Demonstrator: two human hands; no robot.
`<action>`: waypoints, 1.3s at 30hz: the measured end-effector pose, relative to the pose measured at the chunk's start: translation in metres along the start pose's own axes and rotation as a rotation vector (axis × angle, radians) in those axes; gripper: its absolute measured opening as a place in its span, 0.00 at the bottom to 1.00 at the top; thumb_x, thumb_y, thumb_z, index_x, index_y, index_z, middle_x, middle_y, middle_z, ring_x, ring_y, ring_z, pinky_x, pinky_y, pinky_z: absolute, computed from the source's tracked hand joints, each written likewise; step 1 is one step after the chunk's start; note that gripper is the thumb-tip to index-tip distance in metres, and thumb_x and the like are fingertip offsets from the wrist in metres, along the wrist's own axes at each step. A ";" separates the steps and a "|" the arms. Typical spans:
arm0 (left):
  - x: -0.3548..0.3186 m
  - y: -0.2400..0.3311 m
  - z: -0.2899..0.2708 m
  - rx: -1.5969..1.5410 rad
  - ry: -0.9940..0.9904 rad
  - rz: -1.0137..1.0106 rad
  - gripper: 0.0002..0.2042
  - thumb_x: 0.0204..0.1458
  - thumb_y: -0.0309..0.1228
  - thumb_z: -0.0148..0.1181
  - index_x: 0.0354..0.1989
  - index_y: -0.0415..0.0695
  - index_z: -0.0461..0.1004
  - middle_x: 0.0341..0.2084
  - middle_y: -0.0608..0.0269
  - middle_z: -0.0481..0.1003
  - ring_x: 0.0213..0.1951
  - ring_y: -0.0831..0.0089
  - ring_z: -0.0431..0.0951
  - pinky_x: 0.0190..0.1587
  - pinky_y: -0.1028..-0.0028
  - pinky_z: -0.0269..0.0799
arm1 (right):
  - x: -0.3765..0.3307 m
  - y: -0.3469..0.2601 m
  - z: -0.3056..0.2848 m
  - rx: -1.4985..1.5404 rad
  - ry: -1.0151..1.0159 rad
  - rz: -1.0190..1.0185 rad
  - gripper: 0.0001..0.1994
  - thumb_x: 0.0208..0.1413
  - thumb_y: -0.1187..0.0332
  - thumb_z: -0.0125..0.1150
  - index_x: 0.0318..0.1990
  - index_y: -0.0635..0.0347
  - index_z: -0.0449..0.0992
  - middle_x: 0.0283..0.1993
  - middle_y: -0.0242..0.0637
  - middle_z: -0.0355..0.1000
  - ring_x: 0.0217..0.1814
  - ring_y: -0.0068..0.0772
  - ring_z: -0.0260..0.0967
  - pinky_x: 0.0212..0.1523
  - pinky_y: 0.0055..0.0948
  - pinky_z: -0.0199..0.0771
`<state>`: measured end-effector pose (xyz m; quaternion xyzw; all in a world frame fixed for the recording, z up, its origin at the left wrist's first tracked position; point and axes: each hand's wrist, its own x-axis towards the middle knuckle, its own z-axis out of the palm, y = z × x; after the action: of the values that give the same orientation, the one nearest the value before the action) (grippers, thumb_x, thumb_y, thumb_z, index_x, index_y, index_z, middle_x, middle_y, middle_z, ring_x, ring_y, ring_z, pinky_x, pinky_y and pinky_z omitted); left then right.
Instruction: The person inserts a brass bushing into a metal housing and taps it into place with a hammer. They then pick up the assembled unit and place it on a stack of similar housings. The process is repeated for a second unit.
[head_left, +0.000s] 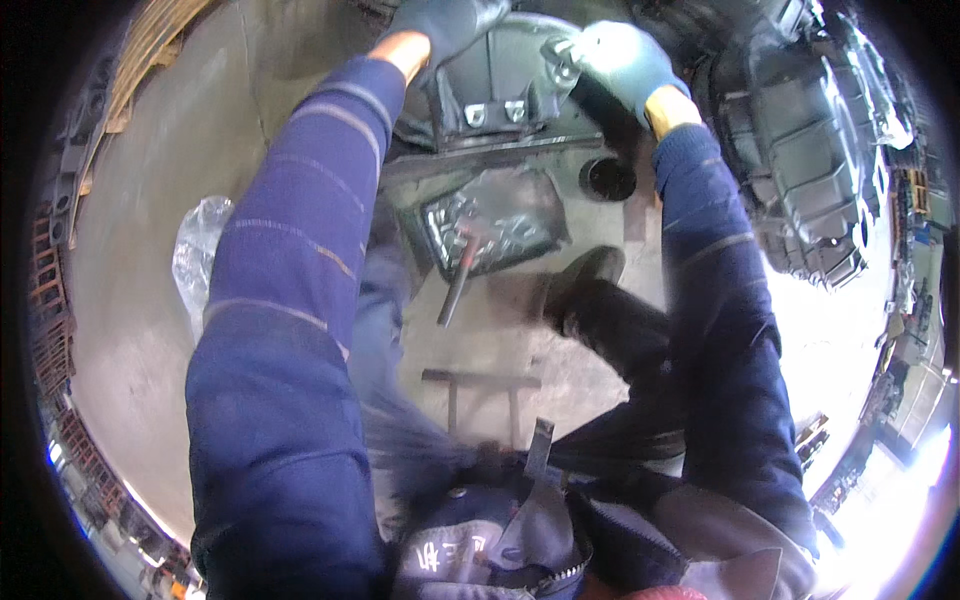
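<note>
A large dark moulded part (500, 75) with metal tabs stands in front of me at the top of the view. My left hand (450, 22), in a grey glove, is closed over its upper left edge; the fingertips are partly cut off by the frame. Bright glare covers my right hand (630, 65), also gloved, at the part's right side. Its fingers are closed beside a metal bushing (562, 60), and what they hold is hidden. Below the part, a shallow black tray (545, 240) contains small shiny metal pieces. A hammer (458, 285) with a reddish head rests across its near edge.
To the right of the tray is a round black container (607, 180). More dark ribbed housings (810, 160) are stacked at the right. My boot (590, 275) is near the tray. Clear plastic wrap (200, 258) lies on the floor at left, and a wooden pallet (150, 50) stands beyond.
</note>
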<state>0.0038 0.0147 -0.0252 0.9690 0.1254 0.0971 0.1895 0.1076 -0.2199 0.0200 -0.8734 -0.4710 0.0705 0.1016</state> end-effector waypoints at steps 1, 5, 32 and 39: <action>0.000 -0.002 0.004 -0.016 0.082 0.074 0.28 0.68 0.52 0.43 0.38 0.40 0.82 0.38 0.39 0.81 0.40 0.43 0.82 0.46 0.50 0.73 | -0.002 -0.006 0.004 -0.107 -0.064 -0.023 0.24 0.59 0.44 0.61 0.42 0.58 0.85 0.43 0.50 0.81 0.47 0.55 0.78 0.48 0.44 0.77; 0.007 -0.006 0.013 0.043 0.108 0.075 0.26 0.67 0.52 0.43 0.42 0.42 0.82 0.40 0.40 0.81 0.46 0.43 0.81 0.50 0.50 0.73 | -0.050 -0.014 0.061 0.180 0.298 0.354 0.24 0.60 0.43 0.63 0.42 0.59 0.84 0.43 0.52 0.81 0.47 0.56 0.79 0.48 0.45 0.78; -0.006 0.010 -0.012 0.002 -0.150 -0.101 0.32 0.65 0.59 0.42 0.47 0.41 0.83 0.46 0.38 0.79 0.51 0.40 0.79 0.57 0.52 0.72 | -0.247 -0.046 0.094 1.295 0.170 0.777 0.07 0.63 0.69 0.62 0.45 0.59 0.80 0.28 0.25 0.72 0.28 0.16 0.69 0.25 0.23 0.65; -0.009 0.015 -0.018 -0.010 -0.193 -0.198 0.29 0.65 0.57 0.45 0.50 0.44 0.82 0.50 0.40 0.79 0.54 0.44 0.79 0.58 0.53 0.71 | -0.162 -0.017 -0.143 0.843 0.729 0.107 0.17 0.70 0.59 0.54 0.54 0.64 0.77 0.39 0.37 0.77 0.31 0.20 0.74 0.27 0.21 0.74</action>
<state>-0.0057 0.0049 -0.0041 0.9557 0.2012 -0.0152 0.2142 0.0366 -0.3624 0.1668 -0.7478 -0.2915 -0.0490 0.5945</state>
